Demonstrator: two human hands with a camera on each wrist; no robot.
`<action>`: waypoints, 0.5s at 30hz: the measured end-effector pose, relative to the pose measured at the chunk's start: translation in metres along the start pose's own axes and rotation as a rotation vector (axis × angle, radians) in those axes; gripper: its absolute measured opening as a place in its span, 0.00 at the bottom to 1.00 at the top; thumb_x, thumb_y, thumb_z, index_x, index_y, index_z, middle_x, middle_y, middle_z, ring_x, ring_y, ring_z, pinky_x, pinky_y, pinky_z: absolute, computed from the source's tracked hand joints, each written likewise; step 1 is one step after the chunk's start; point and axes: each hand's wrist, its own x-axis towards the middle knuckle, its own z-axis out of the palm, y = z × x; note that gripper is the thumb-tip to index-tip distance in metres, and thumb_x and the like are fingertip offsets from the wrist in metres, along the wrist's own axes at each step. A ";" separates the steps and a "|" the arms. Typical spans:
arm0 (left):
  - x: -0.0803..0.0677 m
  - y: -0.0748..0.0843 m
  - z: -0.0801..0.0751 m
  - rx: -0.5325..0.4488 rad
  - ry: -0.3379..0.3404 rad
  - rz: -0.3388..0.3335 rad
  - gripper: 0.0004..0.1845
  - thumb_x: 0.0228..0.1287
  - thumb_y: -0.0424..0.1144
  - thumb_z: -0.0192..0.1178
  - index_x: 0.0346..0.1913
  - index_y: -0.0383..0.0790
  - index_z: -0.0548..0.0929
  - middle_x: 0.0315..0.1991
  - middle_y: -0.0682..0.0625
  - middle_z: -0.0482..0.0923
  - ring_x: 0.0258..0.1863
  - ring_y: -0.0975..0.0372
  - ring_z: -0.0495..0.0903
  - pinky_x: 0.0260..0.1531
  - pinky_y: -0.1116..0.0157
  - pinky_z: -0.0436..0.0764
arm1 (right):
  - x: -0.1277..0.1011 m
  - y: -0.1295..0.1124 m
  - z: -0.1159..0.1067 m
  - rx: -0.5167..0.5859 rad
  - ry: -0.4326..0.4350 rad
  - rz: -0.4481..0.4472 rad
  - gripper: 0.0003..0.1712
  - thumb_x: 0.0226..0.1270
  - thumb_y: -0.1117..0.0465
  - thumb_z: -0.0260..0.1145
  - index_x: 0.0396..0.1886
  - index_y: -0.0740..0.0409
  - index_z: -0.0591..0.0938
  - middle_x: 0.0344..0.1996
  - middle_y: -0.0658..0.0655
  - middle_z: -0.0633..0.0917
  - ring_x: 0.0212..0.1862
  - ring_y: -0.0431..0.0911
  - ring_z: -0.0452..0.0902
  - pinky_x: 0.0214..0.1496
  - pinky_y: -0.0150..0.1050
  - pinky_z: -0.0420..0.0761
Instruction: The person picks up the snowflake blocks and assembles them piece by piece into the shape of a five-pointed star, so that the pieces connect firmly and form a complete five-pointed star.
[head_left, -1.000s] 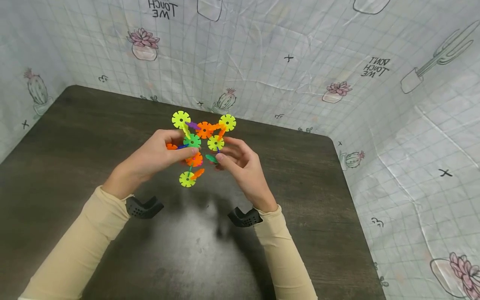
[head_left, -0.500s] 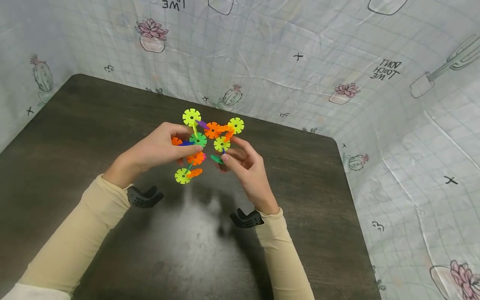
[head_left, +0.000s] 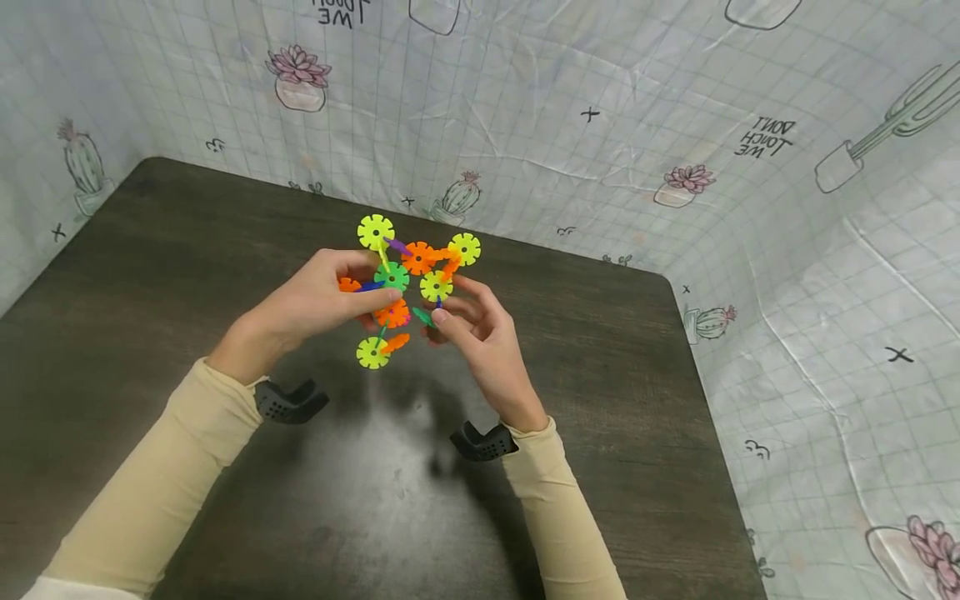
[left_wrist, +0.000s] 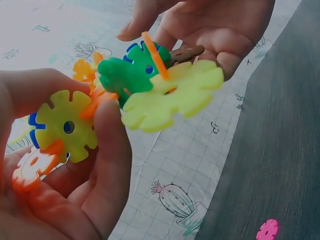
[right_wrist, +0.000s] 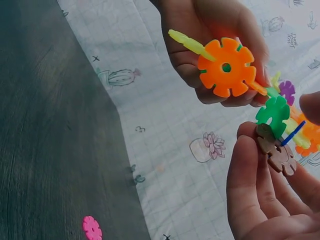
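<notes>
A model of notched plastic snowflake discs, in yellow, orange, green, purple and blue, is held above the table between both hands. My left hand grips its left side, the thumb lying by a green disc and an orange disc. On the other side my right hand holds the model's lower right part, thumb near a blue disc seen edge-on. In the right wrist view a brown disc lies against the right fingers, joined to a green disc. Fingers hide some discs.
A loose pink disc lies on the dark wooden table. Behind and to the right hangs a pale cloth printed with cacti and a grid. Each wrist wears a black camera mount.
The head view has shifted a little, and the hands and model with it. Both hands keep their hold on the discs; no disc is visibly added or removed.
</notes>
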 end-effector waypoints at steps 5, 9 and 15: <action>0.001 -0.002 0.001 -0.030 0.001 0.025 0.19 0.59 0.43 0.65 0.50 0.37 0.79 0.39 0.43 0.76 0.25 0.50 0.81 0.37 0.55 0.83 | -0.001 0.000 0.001 0.004 -0.011 0.007 0.32 0.65 0.57 0.63 0.67 0.53 0.63 0.51 0.63 0.79 0.41 0.48 0.84 0.48 0.45 0.82; 0.001 -0.002 0.002 -0.050 -0.002 0.039 0.19 0.59 0.42 0.65 0.50 0.37 0.79 0.39 0.43 0.75 0.27 0.47 0.81 0.35 0.57 0.84 | -0.001 0.000 0.001 0.008 -0.023 0.001 0.32 0.66 0.57 0.63 0.67 0.53 0.62 0.52 0.62 0.80 0.42 0.52 0.83 0.48 0.44 0.82; 0.001 0.000 0.003 -0.058 -0.011 0.052 0.19 0.59 0.43 0.65 0.50 0.37 0.79 0.39 0.43 0.76 0.29 0.44 0.80 0.34 0.59 0.83 | -0.003 0.001 0.000 0.058 -0.062 0.001 0.32 0.67 0.64 0.60 0.68 0.53 0.61 0.53 0.63 0.78 0.45 0.56 0.82 0.50 0.47 0.81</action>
